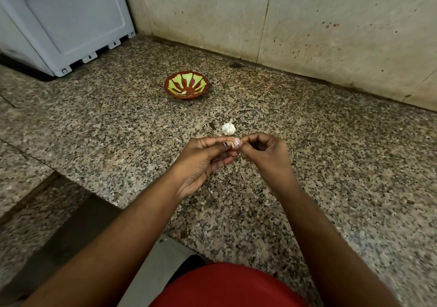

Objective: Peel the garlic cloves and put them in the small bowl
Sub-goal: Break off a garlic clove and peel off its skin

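Left hand [208,157] and right hand [262,155] both pinched one garlic clove [236,143] between them above the worktop [331,153]. Small bowl [186,85] lay farther, slightly left; left hand nearer.

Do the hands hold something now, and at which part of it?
Yes. Both hands pinch one small garlic clove between them: the left hand grips its left side, the right hand its right side. The exact grip under the fingertips is hidden.
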